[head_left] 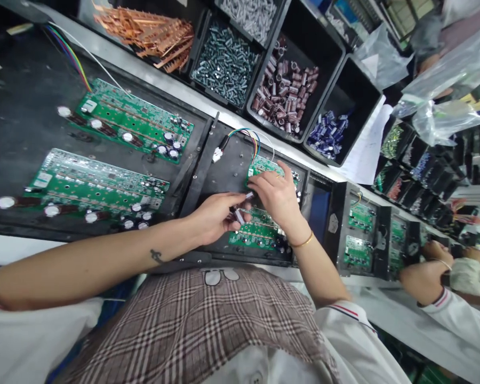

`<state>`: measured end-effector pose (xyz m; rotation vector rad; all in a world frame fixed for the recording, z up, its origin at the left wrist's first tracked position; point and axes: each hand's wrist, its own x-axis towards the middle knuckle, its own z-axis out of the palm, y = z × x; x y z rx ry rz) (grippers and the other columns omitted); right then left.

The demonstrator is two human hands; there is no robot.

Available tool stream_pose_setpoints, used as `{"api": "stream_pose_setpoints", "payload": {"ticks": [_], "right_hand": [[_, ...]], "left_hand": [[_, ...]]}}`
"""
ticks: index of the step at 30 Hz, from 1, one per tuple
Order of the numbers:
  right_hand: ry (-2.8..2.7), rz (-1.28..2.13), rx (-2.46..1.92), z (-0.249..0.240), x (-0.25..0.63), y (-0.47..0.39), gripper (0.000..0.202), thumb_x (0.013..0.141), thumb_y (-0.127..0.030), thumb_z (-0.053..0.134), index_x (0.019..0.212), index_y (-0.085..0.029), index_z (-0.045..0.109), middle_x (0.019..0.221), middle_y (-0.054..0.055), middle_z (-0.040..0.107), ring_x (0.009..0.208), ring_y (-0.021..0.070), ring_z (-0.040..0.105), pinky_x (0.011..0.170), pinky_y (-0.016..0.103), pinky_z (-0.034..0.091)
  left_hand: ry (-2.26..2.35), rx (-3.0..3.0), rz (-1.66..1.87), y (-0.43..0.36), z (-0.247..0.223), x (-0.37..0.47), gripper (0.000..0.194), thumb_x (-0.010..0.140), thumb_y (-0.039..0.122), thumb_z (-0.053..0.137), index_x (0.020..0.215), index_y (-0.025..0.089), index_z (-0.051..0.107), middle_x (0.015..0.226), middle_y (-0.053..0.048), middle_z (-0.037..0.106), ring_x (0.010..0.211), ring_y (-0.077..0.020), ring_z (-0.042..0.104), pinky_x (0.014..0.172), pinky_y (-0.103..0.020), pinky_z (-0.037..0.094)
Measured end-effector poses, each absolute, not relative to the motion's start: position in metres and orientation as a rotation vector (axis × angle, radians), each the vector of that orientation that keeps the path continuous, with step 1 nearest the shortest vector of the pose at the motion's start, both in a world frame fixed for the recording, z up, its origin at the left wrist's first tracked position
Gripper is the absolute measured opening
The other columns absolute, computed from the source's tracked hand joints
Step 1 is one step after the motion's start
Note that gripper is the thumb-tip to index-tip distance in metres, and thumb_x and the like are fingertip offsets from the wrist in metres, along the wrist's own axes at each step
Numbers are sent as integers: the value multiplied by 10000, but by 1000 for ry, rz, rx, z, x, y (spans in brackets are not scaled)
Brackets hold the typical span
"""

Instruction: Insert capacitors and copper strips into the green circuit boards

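Note:
My left hand [220, 216] is closed around brown capacitors [238, 215], their silver ends showing between the fingers. Another capacitor [249, 196] shows at the left thumb tip, close under the right fingers. My right hand [278, 194] is bent over the upper green circuit board [264, 165], fingertips pinched together at its lower left edge; what they grip is hidden. Coloured wires [248, 132] with a white plug [217, 154] run from this board. Just below both hands lies a second green circuit board [250, 234], partly covered by them.
To the left, two circuit boards [136, 120] carry large capacitors in a black tray [16, 128]. Beyond the rail stand bins of brown capacitors [288, 90], blue capacitors [328, 133] and small metallic parts [226, 64], beside copper strips [152, 34]. A co-worker's arm [424, 274] is at right.

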<state>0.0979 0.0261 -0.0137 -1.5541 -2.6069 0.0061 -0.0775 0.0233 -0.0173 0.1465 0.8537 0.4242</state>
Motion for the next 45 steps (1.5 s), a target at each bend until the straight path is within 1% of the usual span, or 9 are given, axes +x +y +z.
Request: {"api": "stream_pose_setpoints", "payload": {"ticks": [6,13,18,21,24,28,33,39,45], "right_hand": [[-2642,42,-1505,-20,99,27,246,983,-228,420,1037,-256,658,968,0,674,1004,161,581,1161,489,196],[-2255,289,-1638,25,101,-45,211,968,-334,481,1040,-240,656,984,-9,710,967,125,626,1114,392,293],[-2199,190,-1821,25,119,-120,143,943,-307,530,984,-230,643,951,3,705,945,154,629,1123,443,286],[-2233,206,-1834,3,123,-136,131,948,-252,513,995,-234,634,987,8,704,983,168,631,1139,498,254],[-2258,183,-1833,-12,121,-135,155,953,-227,493,1006,-230,639,1009,18,703,1001,174,632,1158,543,212],[-2291,164,-1836,-14,118,-131,180,957,-218,478,1014,-208,649,1000,32,704,955,172,650,1160,559,224],[-2354,155,-1816,-9,117,-131,191,963,-232,470,1004,-200,654,957,33,706,886,162,667,1155,555,260],[-2470,105,-1707,-16,120,-130,222,969,-219,448,1073,-198,643,1024,53,707,969,173,657,1156,552,272],[-2317,250,-1647,6,107,-137,274,942,-300,532,1198,-226,596,1103,46,703,1053,175,637,1134,500,324]], "left_hand": [[831,147,387,28,-7,-79,101,925,108,477,876,105,565,732,-27,538,526,-38,511,323,-74,249],[706,273,285,-3,12,-76,96,914,140,505,899,116,597,766,-26,543,488,-25,455,298,-84,130],[666,134,47,-66,9,-76,130,892,176,553,987,110,614,935,-91,620,705,-124,593,506,-188,464],[567,137,-14,-86,0,-78,177,849,78,566,1017,95,616,955,-106,637,783,-126,593,661,-235,496],[564,211,-12,-92,-7,-80,240,849,165,616,1083,116,592,1098,-143,635,826,-141,617,693,-265,502],[570,311,38,-94,-9,-83,226,863,261,627,1046,151,553,1197,-149,604,830,-158,640,658,-280,509],[576,363,84,-95,-9,-82,240,900,350,569,1031,149,559,1031,-120,645,736,-144,625,547,-236,482],[696,408,90,-90,-9,-83,276,850,414,611,930,150,630,620,52,370,451,-50,387,326,-140,132],[716,360,211,-94,-11,-87,228,866,297,584,1034,148,621,738,-4,509,531,-69,485,354,-139,250]]}}
